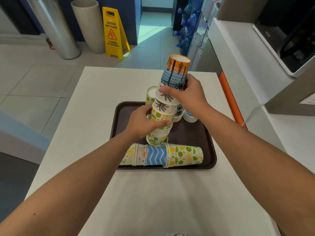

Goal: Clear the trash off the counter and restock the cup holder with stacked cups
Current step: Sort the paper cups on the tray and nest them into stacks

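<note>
A dark brown tray [190, 143] lies on a white table [95, 116]. A tall stack of upside-down paper cups [162, 114] stands on the tray, leaning right. My left hand [143, 123] grips its lower part, around the lemon-and-lime cups. My right hand [185, 96] grips the upper part, where a palm-tree sunset cup [175, 70] tops the stack. A row of nested cups [163, 155] lies on its side at the tray's near edge. Short stacks of cups [187, 115] stand behind my right wrist, partly hidden. Another lemon cup [150, 96] stands behind the tall stack.
A yellow wet-floor sign [113, 33] stands on the tiled floor beyond the table, beside a metal cylinder [56, 28] and a beige cylinder [90, 24]. A white counter [238, 53] with a dark appliance [289, 36] runs along the right. Blue water bottles [189, 26] are stacked far right.
</note>
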The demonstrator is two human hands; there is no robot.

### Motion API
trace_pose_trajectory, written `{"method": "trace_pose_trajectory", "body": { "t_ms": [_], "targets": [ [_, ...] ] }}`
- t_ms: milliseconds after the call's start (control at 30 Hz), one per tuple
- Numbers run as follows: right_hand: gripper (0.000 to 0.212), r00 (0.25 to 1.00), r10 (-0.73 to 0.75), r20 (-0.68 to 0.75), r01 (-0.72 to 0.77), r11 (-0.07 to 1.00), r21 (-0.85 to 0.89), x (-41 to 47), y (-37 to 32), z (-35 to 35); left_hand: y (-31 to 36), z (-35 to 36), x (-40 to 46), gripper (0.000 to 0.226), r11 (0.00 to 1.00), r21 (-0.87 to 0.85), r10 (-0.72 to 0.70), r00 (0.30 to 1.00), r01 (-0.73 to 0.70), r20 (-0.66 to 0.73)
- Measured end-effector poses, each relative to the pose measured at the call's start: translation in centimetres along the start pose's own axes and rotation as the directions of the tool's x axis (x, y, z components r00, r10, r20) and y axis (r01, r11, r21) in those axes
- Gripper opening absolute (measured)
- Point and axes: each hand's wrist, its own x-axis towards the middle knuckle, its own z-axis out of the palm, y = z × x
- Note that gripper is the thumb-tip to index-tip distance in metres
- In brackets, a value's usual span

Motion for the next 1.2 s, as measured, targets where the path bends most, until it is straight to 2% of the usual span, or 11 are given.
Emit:
{"method": "trace_pose_trajectory", "body": {
  "t_ms": [167,300,500,667,967,1100,1200],
  "targets": [
    [0.077,1.000,0.000,-0.005,0.000,1.000,0.026,0.3,0.2,-0.2,-0.1,-0.3,0.2,0.071,1.000,-0.015,0.003,1.000,-0.003,0.008],
    [0.069,1.000,0.002,-0.022,-0.002,1.000,0.031,0.7,0.2,-0.6,-0.3,-0.4,0.3,0.075,1.000,-0.015,-0.007,1.000,0.007,0.017],
    [0.080,0.999,-0.017,-0.045,0.018,0.999,0.031,1.0,-0.5,-0.8,-0.1,-0.4,0.7,0.083,1.000,0.004,-0.008,1.000,0.008,0.014],
    [0.071,0.994,-0.064,-0.087,0.076,0.987,0.139,2.3,-2.5,-2.5,-0.5,-0.5,0.9,0.069,0.999,-0.020,-0.031,1.000,0.031,-0.004],
    [0.039,0.964,-0.062,-0.258,0.078,0.996,0.053,5.0,-2.2,-5.3,-1.3,-1.2,0.6,0.071,0.999,-0.018,-0.046,0.996,0.045,-0.074],
    [0.065,0.973,0.007,-0.232,-0.028,0.996,-0.086,5.0,1.8,-3.3,-1.5,-1.3,0.4,0.073,0.998,-0.029,-0.051,0.996,0.049,-0.070],
    [0.071,0.977,0.093,-0.191,-0.121,0.983,-0.141,4.7,4.5,-1.0,-1.5,-1.5,0.5,0.073,0.998,-0.033,-0.051,0.997,0.049,-0.062]
  ]
}}
